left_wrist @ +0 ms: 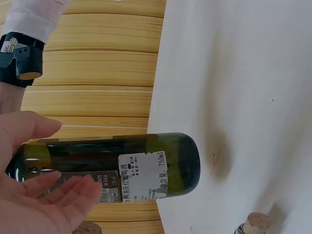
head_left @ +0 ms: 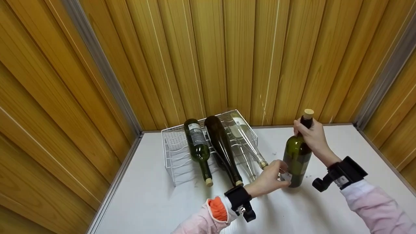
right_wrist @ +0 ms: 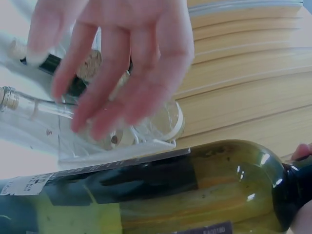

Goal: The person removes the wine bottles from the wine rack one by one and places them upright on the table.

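My right hand [head_left: 313, 138] grips the neck of a corked green wine bottle [head_left: 294, 165] at the right, held nearly upright over the white table. I cannot tell whether its base touches the tabletop. Beside its lower part is my left hand [head_left: 268, 178], holding nothing, its fingers loosely bent. In the left wrist view, a white label [left_wrist: 144, 175] with printed text shows near the bottle's base, left-hand fingers [left_wrist: 75, 200] in front of it. The right wrist view shows the left hand [right_wrist: 131, 53] apart from the green glass.
To the left, a white wire rack [head_left: 172, 167] carries a labelled green bottle [head_left: 198, 139], a dark brown bottle [head_left: 222, 146] and clear glass bottles [head_left: 250, 141], necks pointing toward me. Wood-patterned panels [head_left: 208, 58] stand behind and at both sides of the table [head_left: 136, 201].
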The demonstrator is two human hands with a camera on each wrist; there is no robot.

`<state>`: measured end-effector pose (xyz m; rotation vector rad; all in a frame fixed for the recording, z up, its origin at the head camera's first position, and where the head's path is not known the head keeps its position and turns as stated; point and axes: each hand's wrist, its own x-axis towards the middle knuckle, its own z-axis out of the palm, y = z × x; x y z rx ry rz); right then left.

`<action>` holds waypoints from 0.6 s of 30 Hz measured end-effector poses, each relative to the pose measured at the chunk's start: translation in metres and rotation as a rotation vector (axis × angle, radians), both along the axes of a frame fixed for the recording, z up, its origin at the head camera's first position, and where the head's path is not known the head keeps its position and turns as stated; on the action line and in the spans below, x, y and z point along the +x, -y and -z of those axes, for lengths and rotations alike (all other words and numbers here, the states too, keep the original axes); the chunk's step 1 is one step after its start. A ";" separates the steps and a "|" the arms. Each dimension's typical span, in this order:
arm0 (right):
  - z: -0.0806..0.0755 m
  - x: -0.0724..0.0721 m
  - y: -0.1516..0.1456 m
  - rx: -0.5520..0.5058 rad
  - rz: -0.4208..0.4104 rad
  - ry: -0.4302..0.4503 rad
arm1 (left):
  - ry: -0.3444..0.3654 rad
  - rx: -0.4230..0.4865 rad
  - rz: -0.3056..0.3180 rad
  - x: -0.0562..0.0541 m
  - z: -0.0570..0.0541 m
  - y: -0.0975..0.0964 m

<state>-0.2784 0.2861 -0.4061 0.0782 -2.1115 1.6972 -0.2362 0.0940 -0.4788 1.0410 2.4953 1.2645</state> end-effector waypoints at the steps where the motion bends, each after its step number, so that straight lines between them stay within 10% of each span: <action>1: 0.001 -0.002 -0.001 0.001 0.005 0.007 | -0.004 0.000 0.014 -0.001 0.000 0.001; 18: 0.001 -0.048 -0.034 0.100 0.122 0.092 | -0.074 -0.103 0.066 0.004 0.005 0.015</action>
